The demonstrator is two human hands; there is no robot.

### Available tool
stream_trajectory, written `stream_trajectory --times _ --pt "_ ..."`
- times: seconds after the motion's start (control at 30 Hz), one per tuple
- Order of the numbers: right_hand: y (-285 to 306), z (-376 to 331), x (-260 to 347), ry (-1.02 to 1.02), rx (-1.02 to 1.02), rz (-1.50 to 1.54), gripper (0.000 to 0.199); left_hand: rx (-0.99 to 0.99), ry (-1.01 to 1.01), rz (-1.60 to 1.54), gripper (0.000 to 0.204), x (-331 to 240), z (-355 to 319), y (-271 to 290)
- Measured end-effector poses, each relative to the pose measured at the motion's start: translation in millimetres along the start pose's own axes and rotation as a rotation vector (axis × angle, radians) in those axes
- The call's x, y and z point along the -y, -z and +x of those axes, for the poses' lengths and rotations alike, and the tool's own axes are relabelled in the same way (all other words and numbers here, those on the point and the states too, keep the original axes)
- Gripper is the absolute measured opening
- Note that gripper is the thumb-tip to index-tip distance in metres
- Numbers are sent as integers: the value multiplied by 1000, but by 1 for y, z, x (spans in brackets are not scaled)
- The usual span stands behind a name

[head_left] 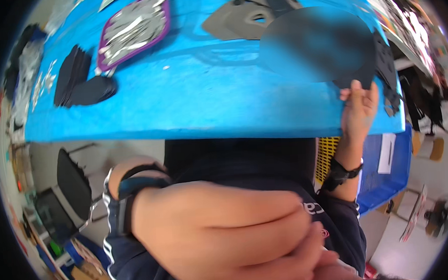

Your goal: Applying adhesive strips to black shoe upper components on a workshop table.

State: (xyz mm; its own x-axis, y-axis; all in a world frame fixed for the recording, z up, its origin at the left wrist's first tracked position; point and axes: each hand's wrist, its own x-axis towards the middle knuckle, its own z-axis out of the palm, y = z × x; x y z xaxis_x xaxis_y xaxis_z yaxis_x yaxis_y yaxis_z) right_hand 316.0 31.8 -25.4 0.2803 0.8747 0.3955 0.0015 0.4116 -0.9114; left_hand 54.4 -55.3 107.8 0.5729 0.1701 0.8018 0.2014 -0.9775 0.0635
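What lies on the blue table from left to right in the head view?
Stack of black cut pieces → purple-rimmed tray of silvery pieces → grey cut pieces → right hand gripping a dark sheet at the table's right end.

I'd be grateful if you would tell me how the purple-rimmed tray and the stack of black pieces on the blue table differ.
The purple-rimmed tray is a shallow container full of shiny silvery pieces; the stack of black pieces is loose, matte and dark, with no container. The tray lies further from the table's near edge; the stack sits nearer and more to the left. Both rest on the blue table, away from the right hand.
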Motion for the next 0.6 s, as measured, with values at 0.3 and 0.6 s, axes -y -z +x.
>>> stream_trajectory --times 0.3,0.6 --pt "-2 -5 10 -20 -17 -29 28 122 50 -123 12 -5 -1 7" --pt "3 -3 4 28 4 -46 25 -76 93 -349 6 -5 -7 -2"
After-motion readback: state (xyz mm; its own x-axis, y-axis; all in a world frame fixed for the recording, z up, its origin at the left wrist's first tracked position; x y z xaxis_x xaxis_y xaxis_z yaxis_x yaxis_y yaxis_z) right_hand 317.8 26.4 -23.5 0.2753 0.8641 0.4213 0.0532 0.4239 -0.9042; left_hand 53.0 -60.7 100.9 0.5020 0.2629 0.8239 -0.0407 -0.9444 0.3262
